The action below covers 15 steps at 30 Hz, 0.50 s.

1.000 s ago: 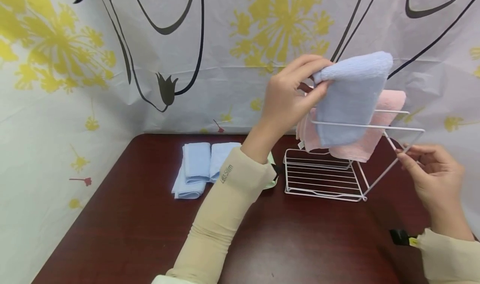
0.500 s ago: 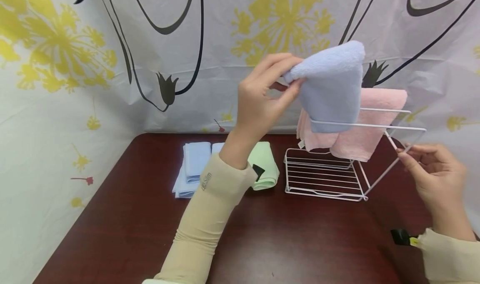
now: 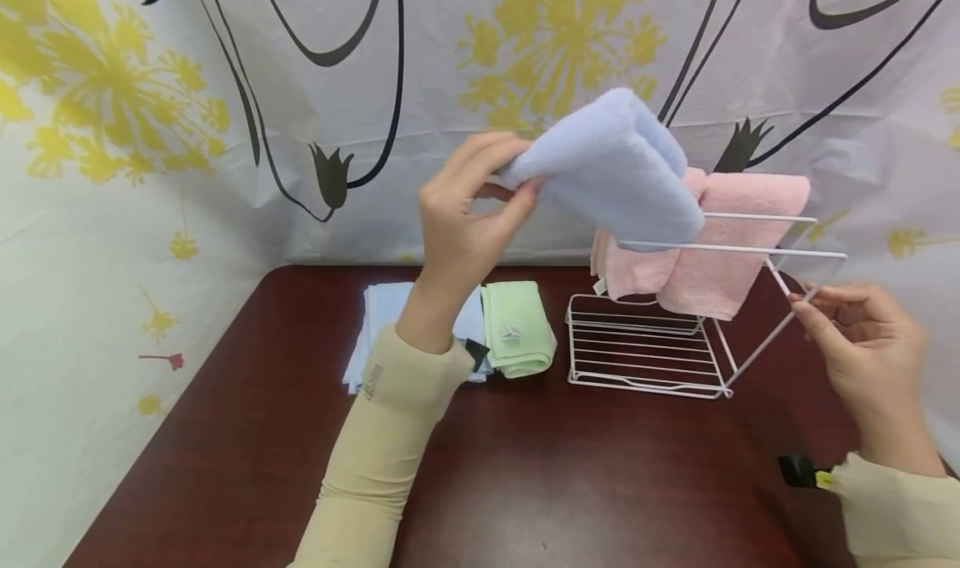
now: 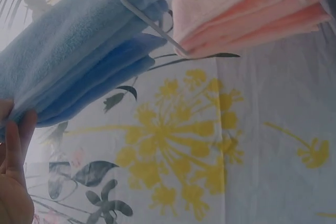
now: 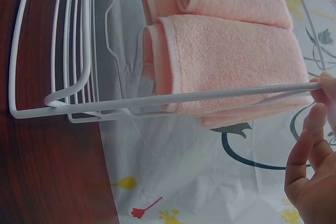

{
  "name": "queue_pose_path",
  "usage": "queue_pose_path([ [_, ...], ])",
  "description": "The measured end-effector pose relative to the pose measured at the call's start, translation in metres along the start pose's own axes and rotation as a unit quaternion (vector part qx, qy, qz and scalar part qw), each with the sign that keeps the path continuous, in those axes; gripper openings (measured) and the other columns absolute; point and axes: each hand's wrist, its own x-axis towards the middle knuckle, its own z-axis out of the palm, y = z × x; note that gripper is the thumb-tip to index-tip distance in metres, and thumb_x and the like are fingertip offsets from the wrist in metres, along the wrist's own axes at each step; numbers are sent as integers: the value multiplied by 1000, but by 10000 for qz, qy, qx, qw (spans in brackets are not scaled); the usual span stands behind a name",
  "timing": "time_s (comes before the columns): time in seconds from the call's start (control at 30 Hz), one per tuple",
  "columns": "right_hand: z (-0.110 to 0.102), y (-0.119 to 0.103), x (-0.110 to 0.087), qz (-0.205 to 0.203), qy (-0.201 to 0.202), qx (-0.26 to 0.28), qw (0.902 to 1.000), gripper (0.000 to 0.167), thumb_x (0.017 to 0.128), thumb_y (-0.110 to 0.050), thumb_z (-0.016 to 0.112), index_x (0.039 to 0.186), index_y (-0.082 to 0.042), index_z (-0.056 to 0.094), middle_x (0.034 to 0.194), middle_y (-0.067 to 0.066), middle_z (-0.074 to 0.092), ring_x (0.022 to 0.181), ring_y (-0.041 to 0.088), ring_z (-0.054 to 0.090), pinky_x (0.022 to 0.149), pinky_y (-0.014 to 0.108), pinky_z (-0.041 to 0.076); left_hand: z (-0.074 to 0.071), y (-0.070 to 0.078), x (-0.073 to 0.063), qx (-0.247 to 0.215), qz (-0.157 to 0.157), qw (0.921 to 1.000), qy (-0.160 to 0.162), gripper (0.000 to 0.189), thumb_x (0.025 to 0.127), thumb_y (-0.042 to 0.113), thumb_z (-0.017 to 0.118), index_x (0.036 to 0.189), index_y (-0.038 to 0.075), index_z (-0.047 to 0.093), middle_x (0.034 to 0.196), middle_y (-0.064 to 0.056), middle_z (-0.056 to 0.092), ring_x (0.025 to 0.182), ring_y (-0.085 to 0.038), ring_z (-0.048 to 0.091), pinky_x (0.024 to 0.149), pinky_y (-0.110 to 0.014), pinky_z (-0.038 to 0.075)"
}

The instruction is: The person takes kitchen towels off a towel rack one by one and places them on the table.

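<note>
Some sleeve lettering (image 3: pixel 372 382) blurs; left grip (image 3: pixel 471 205) pinches blue towel (image 3: pixel 611 163), right grip (image 3: pixel 870 339) holds rack (image 3: pixel 795 253).

The person's bare left hand (image 3: pixel 472 205) is raised, thumb and fingertips pinching, above a slanting left forearm in snug cream fabric (image 3: pixel 371 459). The bare right hand (image 3: pixel 870 343) sits lower, pinching likewise, its cream-sleeved right forearm (image 3: pixel 896 510) partly visible.
</note>
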Motion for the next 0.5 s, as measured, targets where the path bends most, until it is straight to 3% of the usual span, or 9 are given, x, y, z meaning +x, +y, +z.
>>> queue_pose_path([
  [0.23, 1, 2, -1, -47, 54, 231, 9997, 21, 80, 31, 57, 100, 26, 58, 87, 8, 75, 64, 10, 63, 59, 14, 51, -17, -4, -16, -78, -260, 9996, 109, 17, 81, -4, 76, 95, -10, 69, 95, -23, 68, 80, -24, 69, 61, -25, 58],
  [0.5, 1, 2, 0, -36, 69, 4, 10000, 21, 80, 28, 59, 101, 24, 59, 89, 7, 76, 70, 10, 67, 59, 13, 49, -37, 1, -17, -265, -512, 9974, 439, 16, 78, -9, 75, 92, -14, 67, 90, -26, 67, 74, -23, 71, 63, -27, 59],
])
